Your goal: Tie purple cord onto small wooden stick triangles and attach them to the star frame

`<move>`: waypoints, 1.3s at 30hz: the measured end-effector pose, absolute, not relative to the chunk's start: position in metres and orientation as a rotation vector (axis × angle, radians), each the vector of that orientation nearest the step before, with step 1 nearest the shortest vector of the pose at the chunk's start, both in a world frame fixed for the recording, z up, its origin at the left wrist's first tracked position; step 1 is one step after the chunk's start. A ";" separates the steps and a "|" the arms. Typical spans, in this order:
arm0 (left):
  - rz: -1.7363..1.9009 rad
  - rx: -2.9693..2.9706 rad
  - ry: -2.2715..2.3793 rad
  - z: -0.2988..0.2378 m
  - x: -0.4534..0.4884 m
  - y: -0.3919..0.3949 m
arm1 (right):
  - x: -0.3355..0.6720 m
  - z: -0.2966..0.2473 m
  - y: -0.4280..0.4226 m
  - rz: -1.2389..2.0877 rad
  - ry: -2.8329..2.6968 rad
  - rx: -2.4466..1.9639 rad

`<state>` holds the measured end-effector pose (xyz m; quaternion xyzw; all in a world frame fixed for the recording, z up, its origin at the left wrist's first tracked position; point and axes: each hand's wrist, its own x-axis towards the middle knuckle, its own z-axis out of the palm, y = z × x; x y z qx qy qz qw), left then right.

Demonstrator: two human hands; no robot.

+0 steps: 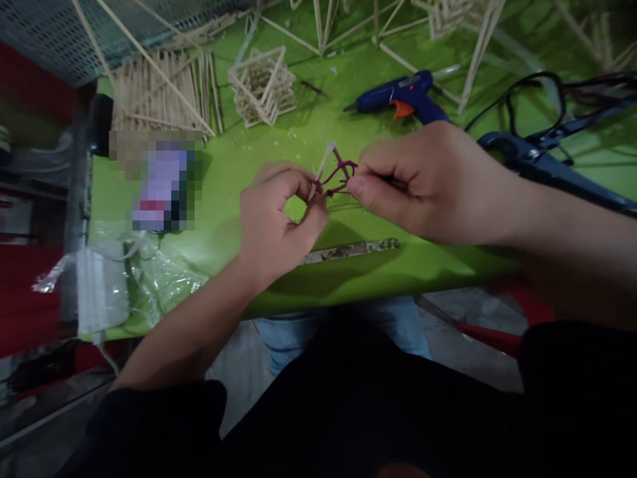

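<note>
My left hand [281,222] is closed, thumb and fingers pinching the lower end of a small V-shaped frame of wooden sticks [324,161]. A purple string [331,178] loops round the sticks and runs across to my right hand [423,186]. That hand is closed too, its thumb and forefinger pinched on the string. What lies deeper inside its fist is hidden. Both hands are held above the green tabletop [223,219]. Below them lies a flat, worn strip [355,249] near the table's front edge.
A blue glue gun [398,93] lies behind my right hand, with dark pliers-like tools [542,159] to its right. Stacked stick squares [263,86], loose sticks [154,93] and stick frames line the back. At left are a blurred phone [162,186], a white power bank [102,285] and clear plastic [164,285].
</note>
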<state>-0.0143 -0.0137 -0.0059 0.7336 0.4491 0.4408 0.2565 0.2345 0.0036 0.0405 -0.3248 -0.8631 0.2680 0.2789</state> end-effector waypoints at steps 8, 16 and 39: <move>1.175 1.931 1.205 -0.003 -0.015 -0.016 | 0.231 0.046 -0.001 0.887 -2.179 -0.901; 1.315 2.136 1.129 -0.006 -0.019 -0.011 | 0.232 0.045 -0.002 0.913 -2.179 -0.855; 1.517 2.062 1.423 -0.011 -0.032 0.005 | 0.256 0.066 0.011 1.109 -2.683 -1.218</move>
